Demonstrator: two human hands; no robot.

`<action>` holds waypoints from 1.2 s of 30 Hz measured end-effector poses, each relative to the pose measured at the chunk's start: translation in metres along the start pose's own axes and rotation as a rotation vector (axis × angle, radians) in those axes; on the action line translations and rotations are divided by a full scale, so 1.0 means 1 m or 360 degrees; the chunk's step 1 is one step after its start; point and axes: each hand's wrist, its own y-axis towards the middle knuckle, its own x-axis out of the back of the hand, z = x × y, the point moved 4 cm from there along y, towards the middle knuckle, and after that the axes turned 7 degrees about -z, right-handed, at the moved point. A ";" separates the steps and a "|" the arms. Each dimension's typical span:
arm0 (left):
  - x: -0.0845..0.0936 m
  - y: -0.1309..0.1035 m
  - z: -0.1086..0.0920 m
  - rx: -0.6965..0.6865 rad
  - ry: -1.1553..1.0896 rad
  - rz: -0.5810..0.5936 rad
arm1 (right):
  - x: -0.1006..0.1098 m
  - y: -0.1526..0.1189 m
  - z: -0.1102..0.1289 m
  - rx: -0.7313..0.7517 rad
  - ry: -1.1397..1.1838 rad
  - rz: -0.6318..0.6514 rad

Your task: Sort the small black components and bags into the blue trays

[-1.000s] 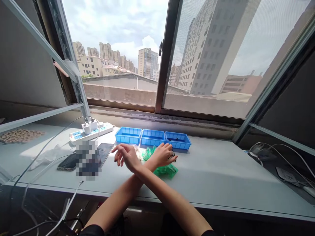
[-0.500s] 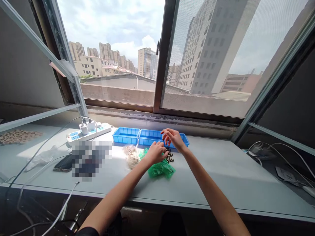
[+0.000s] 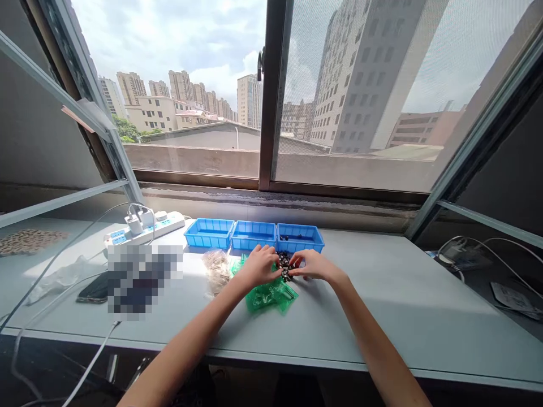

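Observation:
Small dark metallic-looking pieces [image 3: 284, 261] lie in a pile on the table, their exact kind too small to make out. My left hand [image 3: 261, 267] is at the pile's left side, above a crumpled green plastic bag [image 3: 268, 297], its fingers curled in. From the right, my right hand [image 3: 316, 264] reaches into the pile with thumb and fingertips drawn together; anything between them is hidden. Just behind is the right blue tray [image 3: 311, 246], with a few dark pieces inside. A clear bag [image 3: 216, 270] of pale contents lies left of the green bag.
Two more blue trays, the middle one [image 3: 253, 243] and the left one [image 3: 207, 240], stand in the same row. A white power strip [image 3: 167, 225], cables and a phone [image 3: 94, 289] lie to the left. Pale brownish pieces [image 3: 31, 242] spread at far left. The window [image 3: 265, 113] is behind.
My right hand has come down from over the right blue tray to the dark pieces, and its fingers have closed. My left hand stays near the pile. The view has shifted slightly.

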 end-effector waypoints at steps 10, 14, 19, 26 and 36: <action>-0.007 0.001 -0.001 -0.0032 -0.0053 0.0004 | -0.004 -0.007 0.010 -0.0092 -0.0415 -0.0260; -0.007 0.001 -0.001 0.0011 -0.0104 0.0013 | -0.005 -0.005 0.004 -0.0028 -0.0263 -0.0214; -0.008 0.000 -0.001 0.0017 -0.0159 -0.0013 | 0.003 -0.005 -0.004 0.0077 0.0081 -0.0182; -0.009 0.002 0.002 0.0098 -0.0249 0.0051 | 0.002 -0.001 -0.009 0.0187 0.0078 -0.0001; -0.004 0.002 0.002 0.0140 -0.0226 0.0030 | -0.003 -0.002 0.005 0.0230 -0.0122 -0.0211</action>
